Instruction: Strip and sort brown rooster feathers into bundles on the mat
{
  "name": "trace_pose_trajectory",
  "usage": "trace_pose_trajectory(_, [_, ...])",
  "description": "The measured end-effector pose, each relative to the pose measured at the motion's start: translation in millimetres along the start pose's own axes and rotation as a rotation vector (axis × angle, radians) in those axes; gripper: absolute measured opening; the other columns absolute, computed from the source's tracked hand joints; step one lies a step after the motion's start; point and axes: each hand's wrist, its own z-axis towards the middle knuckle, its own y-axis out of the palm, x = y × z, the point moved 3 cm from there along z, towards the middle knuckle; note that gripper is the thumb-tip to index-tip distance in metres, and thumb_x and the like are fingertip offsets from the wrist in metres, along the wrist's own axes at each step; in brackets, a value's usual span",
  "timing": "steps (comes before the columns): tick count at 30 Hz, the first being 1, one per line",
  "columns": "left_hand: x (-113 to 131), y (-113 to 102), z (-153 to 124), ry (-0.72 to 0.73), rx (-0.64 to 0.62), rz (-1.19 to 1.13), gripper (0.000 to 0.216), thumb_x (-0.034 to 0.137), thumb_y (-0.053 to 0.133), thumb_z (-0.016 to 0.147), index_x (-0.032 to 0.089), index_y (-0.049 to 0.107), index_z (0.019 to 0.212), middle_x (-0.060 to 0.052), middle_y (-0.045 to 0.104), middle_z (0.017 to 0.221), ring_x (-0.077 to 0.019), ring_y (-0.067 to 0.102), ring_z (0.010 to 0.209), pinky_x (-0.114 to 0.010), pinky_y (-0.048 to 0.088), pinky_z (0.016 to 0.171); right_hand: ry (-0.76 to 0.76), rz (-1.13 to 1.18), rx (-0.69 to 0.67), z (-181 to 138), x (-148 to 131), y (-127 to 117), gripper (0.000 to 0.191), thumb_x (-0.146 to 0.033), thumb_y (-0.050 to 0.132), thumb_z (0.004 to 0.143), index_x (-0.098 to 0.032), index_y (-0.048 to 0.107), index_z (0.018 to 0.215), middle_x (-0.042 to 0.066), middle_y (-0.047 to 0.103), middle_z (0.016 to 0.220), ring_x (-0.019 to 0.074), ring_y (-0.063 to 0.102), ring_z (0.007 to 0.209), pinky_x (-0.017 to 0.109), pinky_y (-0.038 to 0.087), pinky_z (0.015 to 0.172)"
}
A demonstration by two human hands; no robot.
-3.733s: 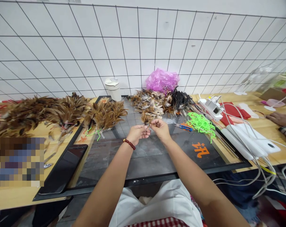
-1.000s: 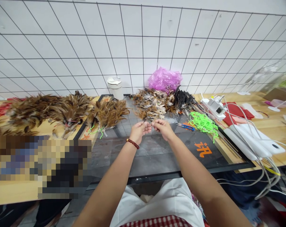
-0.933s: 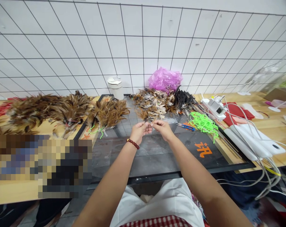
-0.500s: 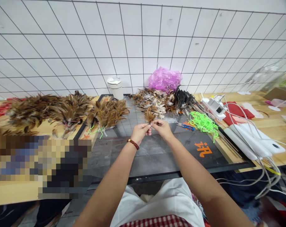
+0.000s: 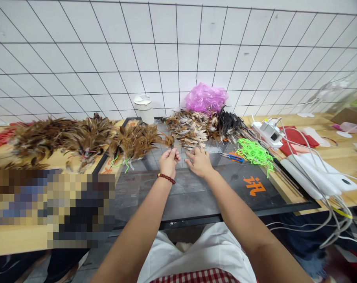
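My left hand (image 5: 168,160), with a dark red bead bracelet at the wrist, is closed on the quill end of a small brown feather bunch (image 5: 168,140). The feathers stick up above the fingertips. To its right, my right hand (image 5: 199,162) reaches palm down with spread fingers at the near edge of a pile of mixed feathers (image 5: 193,129). Whether its fingertips touch a feather I cannot tell. Left of my hands lies a brown feather heap (image 5: 134,141) with bright green ties. Blue-handled thread snips (image 5: 232,157) rest right of my right hand.
A white lidded cup (image 5: 144,109) and a pink plastic bag (image 5: 206,97) stand by the tiled wall. Green cord (image 5: 255,154) lies in a tangle at right, beside white power strips and cables (image 5: 314,173). More brown feathers (image 5: 45,135) cover the left of the table.
My hands have come apart. The left has moved left with the feather bunch, and the right has let go of it and opened over the near edge of the pile.
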Motion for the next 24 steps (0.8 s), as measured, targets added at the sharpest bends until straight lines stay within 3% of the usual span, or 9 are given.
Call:
trace_pose_trajectory(5, [1, -1, 1, 0.001, 0.015, -0.028, 0.021, 0.025, 0.074, 0.064, 0.01, 0.063, 0.073, 0.0, 0.056, 0.059, -0.0068, 0.051, 0.052, -0.021, 0.043, 0.053, -0.094, -0.005, 0.042, -4, 2, -11, 0.032, -0.038, 0.043, 0.087, -0.022, 0.071, 0.082, 0.007, 0.053, 0.093, 0.0216, 0.04, 0.091, 0.038, 0.023, 0.081])
trace_pose_trajectory(8, [1, -2, 1, 0.003, 0.029, -0.039, 0.021, 0.025, 0.074, 0.064, 0.01, 0.063, 0.072, 0.0, 0.056, 0.058, -0.0066, 0.051, 0.052, -0.021, 0.043, 0.053, -0.081, 0.008, 0.067, -7, 2, -13, 0.03, -0.036, 0.047, 0.084, -0.024, 0.068, 0.102, 0.008, 0.052, 0.096, 0.0217, 0.04, 0.093, 0.037, 0.023, 0.082])
trace_pose_trajectory(11, [1, -1, 1, 0.0, 0.032, -0.045, 0.02, 0.024, 0.074, 0.063, 0.01, 0.063, 0.072, 0.0, 0.056, 0.058, -0.0067, 0.051, 0.052, -0.021, 0.043, 0.054, -0.128, 0.023, -0.03, -7, -3, -8, 0.038, -0.038, 0.048, 0.083, -0.031, 0.059, 0.119, 0.007, 0.051, 0.099, 0.0213, 0.039, 0.092, 0.036, 0.023, 0.08])
trace_pose_trajectory(14, [1, -1, 1, -0.003, 0.025, -0.042, 0.021, 0.025, 0.074, 0.063, 0.01, 0.063, 0.073, 0.0, 0.056, 0.058, -0.0064, 0.051, 0.052, -0.021, 0.043, 0.054, -0.153, 0.06, -0.059, -6, -4, -6, 0.029, -0.037, 0.045, 0.085, -0.03, 0.069, 0.1, 0.006, 0.052, 0.094, 0.0198, 0.04, 0.09, 0.036, 0.022, 0.08])
trace_pose_trajectory(17, [1, -2, 1, -0.007, 0.016, -0.034, 0.022, 0.026, 0.075, 0.063, 0.01, 0.062, 0.073, 0.0, 0.056, 0.059, -0.0064, 0.052, 0.053, -0.021, 0.043, 0.054, -0.107, 0.14, 0.021, -4, 2, -9, 0.026, -0.034, 0.048, 0.083, -0.023, 0.072, 0.079, 0.004, 0.056, 0.087, 0.0182, 0.045, 0.088, 0.035, 0.022, 0.082])
trace_pose_trajectory(20, [1, -2, 1, -0.002, 0.014, -0.028, 0.023, 0.027, 0.075, 0.063, 0.01, 0.062, 0.073, 0.0, 0.056, 0.059, -0.0062, 0.052, 0.052, -0.021, 0.042, 0.055, 0.007, 0.212, 0.085, -3, 13, -8, 0.019, -0.028, 0.052, 0.08, -0.021, 0.07, 0.082, 0.003, 0.059, 0.081, 0.0174, 0.05, 0.085, 0.033, 0.025, 0.08])
trace_pose_trajectory(24, [0, -2, 2, -0.013, 0.013, -0.024, 0.024, 0.027, 0.075, 0.063, 0.011, 0.061, 0.075, 0.001, 0.056, 0.059, -0.0055, 0.051, 0.052, -0.021, 0.043, 0.055, 0.058, 0.261, 0.033, 1, 16, 0, 0.016, -0.031, 0.056, 0.08, -0.022, 0.068, 0.087, 0.001, 0.063, 0.078, 0.0172, 0.054, 0.083, 0.03, 0.03, 0.075])
